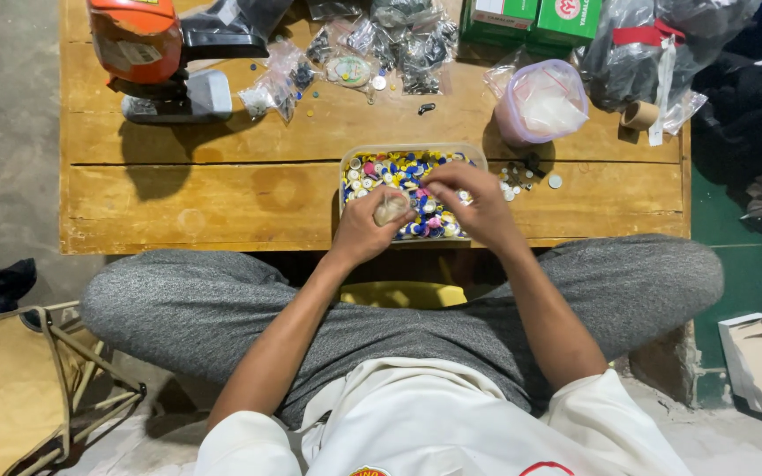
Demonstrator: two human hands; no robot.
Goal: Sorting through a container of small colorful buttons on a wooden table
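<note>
A clear plastic tub (478, 157) on the low wooden table (222, 194) holds many small round caps (399, 167) in blue, white, yellow and pink. My left hand (365, 227) is closed around a small pale roll or spool (392, 208) at the tub's near edge. My right hand (478, 204) reaches into the tub with fingers bent over the caps, thumb and fingertips pinched together; what they pinch is too small to tell.
An orange and grey machine (156, 53) stands at the table's far left. Bags of small parts (381, 44), green boxes (531, 19), a tub lined with a plastic bag (541, 101), a tape roll (638, 115) and loose caps (518, 176) lie behind. A cardboard box (760, 366) sits right.
</note>
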